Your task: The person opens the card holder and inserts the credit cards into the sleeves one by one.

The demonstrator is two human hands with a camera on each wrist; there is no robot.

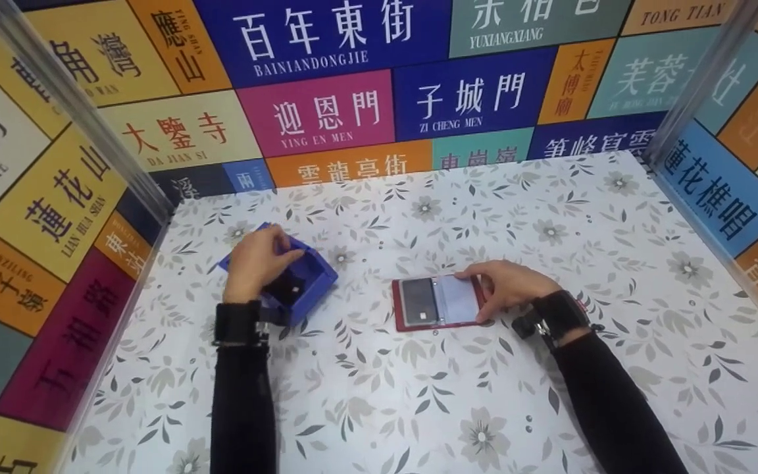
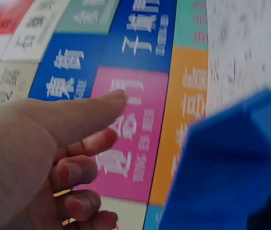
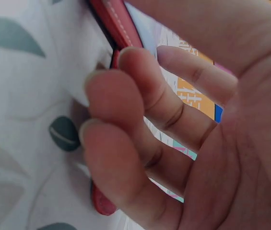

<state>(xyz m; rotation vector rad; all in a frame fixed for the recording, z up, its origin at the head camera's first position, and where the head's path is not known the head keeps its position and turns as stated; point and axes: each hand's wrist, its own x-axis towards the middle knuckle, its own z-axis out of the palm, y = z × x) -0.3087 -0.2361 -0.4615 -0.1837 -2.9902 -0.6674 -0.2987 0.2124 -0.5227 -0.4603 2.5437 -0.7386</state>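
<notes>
My left hand is over a blue open box that stands at an angle on the table's left side. Inside the box lies a black card with a small pale chip. The left wrist view shows the thumb apart from loosely bent fingers, nothing between them, beside the blue box wall. At the middle right, a red card holder lies spread flat. A dark grey card fills its left sleeve; the right sleeve looks pale and clear. My right hand grips the holder's right edge between thumb and fingers.
A white tabletop with grey leaves and flowers spreads beneath both hands. Colourful panels with Chinese lettering stand along the back and both sides. Clear posts rise at the far corners.
</notes>
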